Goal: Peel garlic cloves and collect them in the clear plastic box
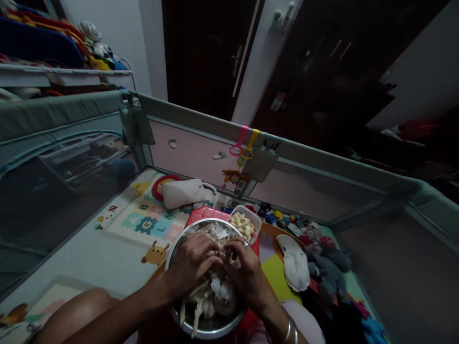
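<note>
A steel bowl (215, 331) holds garlic bulbs with stalks (208, 306) and loose papery skins (222, 231). Over the bowl, my left hand (195, 258) has its fingers curled and pinched towards the other hand. My right hand (245, 267), with a ring on one finger, pinches at the same spot. Between the fingertips is a piece of garlic (225, 254), mostly hidden by them. Just behind the bowl, a clear plastic container (257, 223) holds several peeled garlic cloves (242, 224).
Bowl and container stand on a red surface (202, 213). A white pillow-like object (182, 193) lies on the patterned play mat (125, 248). Soft toys (328, 272) and a white cushion (294, 263) are at the right. A padded playpen rail (201, 122) surrounds the mat.
</note>
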The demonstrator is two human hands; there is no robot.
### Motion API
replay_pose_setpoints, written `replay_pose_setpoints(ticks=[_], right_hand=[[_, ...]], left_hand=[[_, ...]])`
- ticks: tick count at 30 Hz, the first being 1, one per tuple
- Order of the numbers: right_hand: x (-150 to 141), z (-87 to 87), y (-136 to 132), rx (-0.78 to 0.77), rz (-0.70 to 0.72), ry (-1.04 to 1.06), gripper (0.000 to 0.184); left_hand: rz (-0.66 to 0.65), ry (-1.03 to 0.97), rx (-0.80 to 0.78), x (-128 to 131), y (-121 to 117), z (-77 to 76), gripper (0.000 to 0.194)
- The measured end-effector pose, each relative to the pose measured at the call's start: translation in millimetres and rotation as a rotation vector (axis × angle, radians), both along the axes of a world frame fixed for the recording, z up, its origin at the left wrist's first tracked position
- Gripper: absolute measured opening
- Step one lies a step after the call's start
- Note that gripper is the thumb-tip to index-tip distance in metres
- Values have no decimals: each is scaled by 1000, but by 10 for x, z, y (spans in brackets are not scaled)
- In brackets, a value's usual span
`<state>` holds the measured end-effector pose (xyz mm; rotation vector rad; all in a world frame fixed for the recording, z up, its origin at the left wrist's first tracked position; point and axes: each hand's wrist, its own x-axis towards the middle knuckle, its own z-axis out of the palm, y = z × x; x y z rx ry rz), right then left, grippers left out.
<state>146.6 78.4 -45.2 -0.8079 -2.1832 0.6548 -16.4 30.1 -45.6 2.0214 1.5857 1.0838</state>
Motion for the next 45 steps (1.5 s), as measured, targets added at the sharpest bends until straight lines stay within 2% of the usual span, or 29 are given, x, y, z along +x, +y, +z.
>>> replay_pose_setpoints(ticks=[9, 21, 27, 31, 38, 45], right_hand=[[9, -113, 1, 31, -36, 96, 21], [12, 5, 9, -58, 18, 78, 21], [21, -22, 61, -202, 83, 114, 26], [29, -46, 120, -281, 127, 142, 17], [41, -68, 178, -391, 90, 219, 24], [43, -73, 171, -578, 80, 301, 27]], left_hand=[[-10, -259, -143, 17, 48, 54, 16], [-26, -302, -206, -73, 48, 88, 13], [-86, -266, -183, -113, 53, 87, 8], [-103, -221, -165, -111, 73, 91, 4], [-137, -298, -177, -110, 92, 154, 4], [-132, -368, -205, -105, 98, 161, 7]])
